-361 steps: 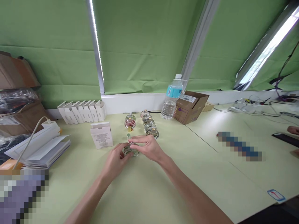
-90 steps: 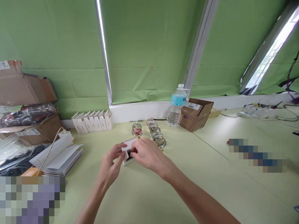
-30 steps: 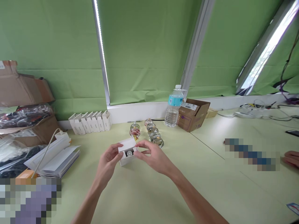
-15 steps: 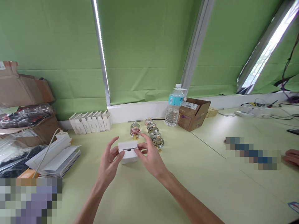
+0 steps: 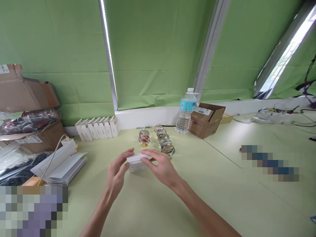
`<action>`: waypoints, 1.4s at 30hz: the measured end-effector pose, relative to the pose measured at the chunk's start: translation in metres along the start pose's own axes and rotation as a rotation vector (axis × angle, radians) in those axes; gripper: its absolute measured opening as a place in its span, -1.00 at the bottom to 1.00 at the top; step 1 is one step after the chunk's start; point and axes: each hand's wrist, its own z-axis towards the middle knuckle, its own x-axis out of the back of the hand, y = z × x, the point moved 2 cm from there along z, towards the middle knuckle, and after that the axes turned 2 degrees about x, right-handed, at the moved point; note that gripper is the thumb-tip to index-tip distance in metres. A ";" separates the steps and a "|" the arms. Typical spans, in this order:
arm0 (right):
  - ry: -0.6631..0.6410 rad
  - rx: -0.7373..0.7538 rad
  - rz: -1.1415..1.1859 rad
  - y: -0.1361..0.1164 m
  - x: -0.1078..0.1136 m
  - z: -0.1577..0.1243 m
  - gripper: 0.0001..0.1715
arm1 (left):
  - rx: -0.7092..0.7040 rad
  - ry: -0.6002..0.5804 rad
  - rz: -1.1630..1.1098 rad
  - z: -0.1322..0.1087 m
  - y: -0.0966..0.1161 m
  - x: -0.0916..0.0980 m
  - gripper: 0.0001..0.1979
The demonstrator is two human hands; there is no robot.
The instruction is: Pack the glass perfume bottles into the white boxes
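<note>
A small white cardboard box (image 5: 137, 164) stands on the table before me, its lid lying folded over the top. My left hand (image 5: 118, 171) holds it at the left side, thumb against the near corner and fingers along the far edge. On the other side, my right hand (image 5: 161, 167) grips the box, with the index finger over the lid and the thumb at the front edge. Just beyond are round glass pieces with gold parts: a short row with a pink one (image 5: 144, 139) and a longer row of clear ones (image 5: 165, 141). The box's inside is hidden.
Several white boxes (image 5: 97, 129) stand in a line at the back left. A water bottle (image 5: 184, 113) and an open brown carton (image 5: 204, 121) stand at the back right. Papers (image 5: 65, 169) and stacked cartons (image 5: 32, 93) fill the left side. Cables (image 5: 276, 115) lie far right.
The box's raised lid flap has been folded down over the top. My right fingers have moved onto the lid, and my left fingers have curled in closer. The view has shifted slightly.
</note>
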 end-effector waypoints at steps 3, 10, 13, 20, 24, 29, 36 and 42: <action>-0.002 0.012 -0.012 0.005 -0.002 0.000 -0.67 | 0.011 -0.023 0.058 0.000 0.004 0.001 -0.76; 0.032 0.081 -0.153 0.018 -0.005 -0.002 -0.69 | -0.038 0.062 0.211 0.004 -0.007 0.001 -0.81; 0.059 0.111 -0.207 0.020 -0.005 -0.002 -0.70 | -0.097 0.088 0.292 0.005 -0.009 0.002 -0.81; 0.032 0.137 -0.326 0.018 -0.006 -0.002 -0.66 | -0.179 0.076 0.426 0.003 -0.010 0.003 -0.76; -0.044 0.093 -0.391 0.014 -0.011 -0.004 -0.57 | -0.215 0.082 0.501 0.001 -0.014 0.003 -0.72; -0.112 -0.031 -0.360 0.014 -0.022 -0.010 -0.35 | -0.194 0.111 0.502 0.002 -0.011 0.001 -0.74; -0.210 -0.159 0.030 0.000 -0.036 -0.018 -0.24 | 0.141 0.125 0.261 0.000 -0.003 -0.003 -0.46; -0.243 -0.213 0.153 0.007 -0.041 -0.018 -0.50 | 0.357 -0.112 -0.105 0.001 -0.016 -0.002 -0.27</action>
